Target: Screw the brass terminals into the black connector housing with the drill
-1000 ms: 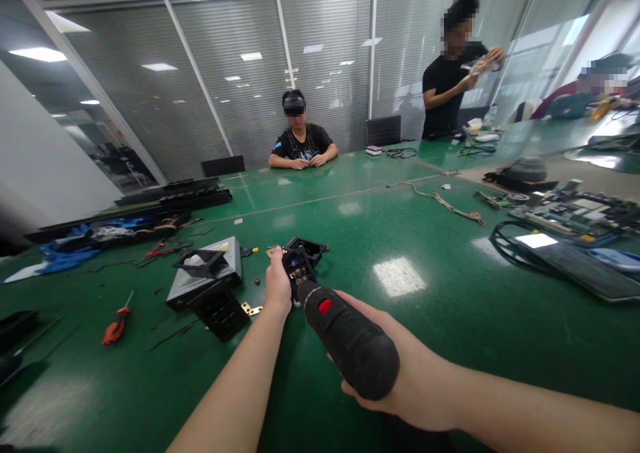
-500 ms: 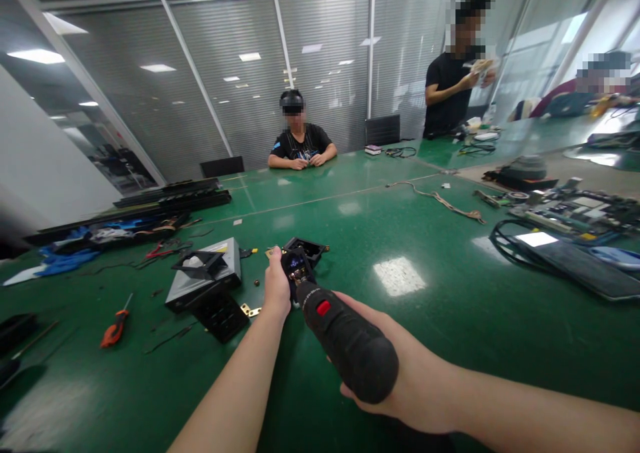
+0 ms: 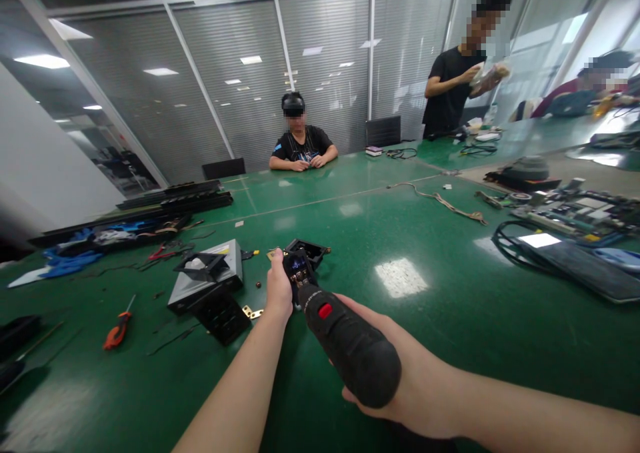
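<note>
My right hand (image 3: 400, 379) grips a black electric screwdriver (image 3: 350, 346) with a red button, its tip pointed forward at a small black electronic part (image 3: 299, 269). My left hand (image 3: 279, 289) holds that small part upright just above the green table (image 3: 450, 306), fingers closed around its left side. Right behind it lies a black open frame piece (image 3: 307, 248). The screwdriver's tip is hidden where it meets the part.
Left of my hands sit a grey box with a black funnel piece (image 3: 205, 276), a black keypad panel (image 3: 220, 313), a brass hinge (image 3: 253, 313) and an orange screwdriver (image 3: 117, 329). Circuit boards and cables (image 3: 560, 233) lie right. One person sits opposite; others stand far right.
My hands, the part and the screwdriver have barely shifted. The standing person at the back right has moved a little to the right.
</note>
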`<state>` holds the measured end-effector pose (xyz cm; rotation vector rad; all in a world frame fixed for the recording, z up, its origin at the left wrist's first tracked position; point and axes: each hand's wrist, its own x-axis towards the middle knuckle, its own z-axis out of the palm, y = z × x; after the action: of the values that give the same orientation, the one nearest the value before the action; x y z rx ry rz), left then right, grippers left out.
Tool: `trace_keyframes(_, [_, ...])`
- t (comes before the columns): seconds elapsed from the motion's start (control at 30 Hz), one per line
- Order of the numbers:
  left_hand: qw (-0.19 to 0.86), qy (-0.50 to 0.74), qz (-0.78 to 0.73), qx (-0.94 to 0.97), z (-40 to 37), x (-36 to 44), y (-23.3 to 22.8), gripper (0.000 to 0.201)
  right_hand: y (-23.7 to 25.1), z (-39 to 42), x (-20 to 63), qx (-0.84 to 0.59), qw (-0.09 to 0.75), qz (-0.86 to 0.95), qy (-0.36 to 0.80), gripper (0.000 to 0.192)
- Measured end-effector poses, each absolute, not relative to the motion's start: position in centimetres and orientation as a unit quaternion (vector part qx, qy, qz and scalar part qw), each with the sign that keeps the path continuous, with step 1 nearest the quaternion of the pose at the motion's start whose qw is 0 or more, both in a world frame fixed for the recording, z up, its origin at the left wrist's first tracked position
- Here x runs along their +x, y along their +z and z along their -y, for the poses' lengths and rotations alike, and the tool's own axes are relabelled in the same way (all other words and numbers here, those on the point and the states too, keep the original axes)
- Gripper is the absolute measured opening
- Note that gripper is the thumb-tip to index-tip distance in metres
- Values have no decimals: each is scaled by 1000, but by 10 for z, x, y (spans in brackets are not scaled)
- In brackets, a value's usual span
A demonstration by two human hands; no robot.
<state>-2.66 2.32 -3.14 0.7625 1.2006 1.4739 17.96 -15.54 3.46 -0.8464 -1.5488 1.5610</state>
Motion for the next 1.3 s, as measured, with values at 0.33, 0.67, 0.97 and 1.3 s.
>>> trace_keyframes(0.33, [500,622,-509,323,-23,-26,-30,67,20,155,180,-338,377,592,627,119])
trace_keyframes(0.67, [494,620,-516,324,-22,-26,-29,69,12,157,182,-363,374,581,625,108])
trace_keyframes(0.97, [508,613,-512,320,-23,-27,-29,71,13,156,183,-373,371,586,616,106])
trace_keyframes(1.3, [515,611,-505,325,-22,-26,-30,78,21,157,179,-370,363,553,652,108])
